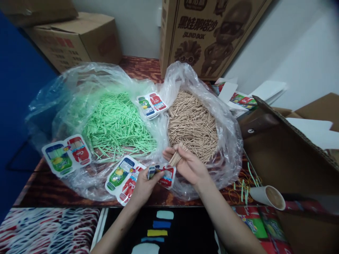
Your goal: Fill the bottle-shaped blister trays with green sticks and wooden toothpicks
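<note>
My left hand point(145, 185) is closed on a small printed packet point(167, 176) with a red cola picture, its edge turned toward my right hand. Just left of that hand lies another two-part packet point(118, 178), green and red. My right hand point(191, 165) pinches a small bundle of tan sticks point(178, 155) in its fingers, at the near edge of a heap of the same tan sticks point(194, 123) in a clear plastic bag point(233, 141). A heap of light green sticks point(119, 123) fills a second clear bag point(66, 91) on the left.
One packet point(66, 154) lies at the left, another point(152, 104) between the heaps. Cardboard boxes point(100, 42) stand behind, with a tall printed box point(206, 38). An open carton point(296, 151) rises at right, near a paper cup point(267, 197) and yellow rubber bands point(238, 194).
</note>
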`<state>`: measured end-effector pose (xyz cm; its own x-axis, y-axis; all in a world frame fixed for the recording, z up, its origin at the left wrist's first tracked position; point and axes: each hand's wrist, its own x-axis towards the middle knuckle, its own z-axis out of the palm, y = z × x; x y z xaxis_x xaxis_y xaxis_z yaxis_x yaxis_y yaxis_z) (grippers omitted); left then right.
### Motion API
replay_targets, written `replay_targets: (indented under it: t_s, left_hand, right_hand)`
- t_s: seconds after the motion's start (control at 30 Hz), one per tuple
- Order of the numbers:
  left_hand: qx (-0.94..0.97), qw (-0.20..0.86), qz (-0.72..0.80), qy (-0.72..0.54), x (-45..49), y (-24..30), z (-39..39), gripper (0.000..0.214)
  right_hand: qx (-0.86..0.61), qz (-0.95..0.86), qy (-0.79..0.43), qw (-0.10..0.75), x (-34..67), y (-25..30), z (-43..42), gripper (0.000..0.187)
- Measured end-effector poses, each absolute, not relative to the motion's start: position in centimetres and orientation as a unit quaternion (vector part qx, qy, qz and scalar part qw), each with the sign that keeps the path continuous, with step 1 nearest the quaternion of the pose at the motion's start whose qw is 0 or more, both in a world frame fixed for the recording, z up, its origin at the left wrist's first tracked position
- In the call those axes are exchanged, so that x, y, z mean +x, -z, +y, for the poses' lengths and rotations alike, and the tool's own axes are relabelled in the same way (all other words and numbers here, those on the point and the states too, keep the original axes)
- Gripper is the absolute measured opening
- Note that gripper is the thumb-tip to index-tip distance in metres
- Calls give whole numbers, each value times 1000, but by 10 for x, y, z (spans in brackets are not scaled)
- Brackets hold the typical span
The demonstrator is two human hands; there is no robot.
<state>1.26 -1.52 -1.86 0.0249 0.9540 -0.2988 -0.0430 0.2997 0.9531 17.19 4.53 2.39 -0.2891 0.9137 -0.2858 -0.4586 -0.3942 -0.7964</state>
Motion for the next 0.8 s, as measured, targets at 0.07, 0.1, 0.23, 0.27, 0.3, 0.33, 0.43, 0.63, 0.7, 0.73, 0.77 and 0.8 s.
replay_targets:
  t_s: [0.07,0.1,0.23,0.27,0.3,0.33,0.43,0.63,0.7,0.73,0.77,0.8]
  left_hand:
    - [411,578,554,-436,12,17,-15,21]
    - [415,572,553,-441,11,17,-15,20]
    - [433,530,561,-465,9,15,-15,18]
    - [432,524,565,-469,8,15,-15,19]
    - [428,520,568,-473,6,16,-15,20]
    - [423,520,569,-476,5,15,-14,20]
    - [413,524,563,-488,0,12,-13,20]
    - [417,507,554,-512,-8,1,-16,15]
    - [385,524,563,-510,-13,5,-21,18]
    - [358,536,568,-511,-16,8,-24,20]
    - [328,546,570,-518,-19,12,-27,22]
    - [297,554,569,-531,-23,15,-29,24]
  right_hand:
    - [-398,-318,-732,453,169,-22,40,18]
    - [-413,-333,-717,453,167,-23,37,19]
    - [-432,-435,-691,383,166,-35,27,21]
    - [-423,-464,-689,361,166,-39,26,21]
    - [-415,-489,-683,350,167,-43,24,22]
    - [-410,-511,-669,352,167,-46,23,24]
    - [-424,-575,-581,390,165,-49,19,27]
    - [-415,-715,-425,369,154,-39,7,23]
    - [-408,-695,-449,387,151,-39,8,22]
    - [-415,-672,-460,406,148,-39,11,22]
    - [-426,-649,-465,425,144,-38,15,22]
    - [-438,-632,-466,438,139,-35,22,21]
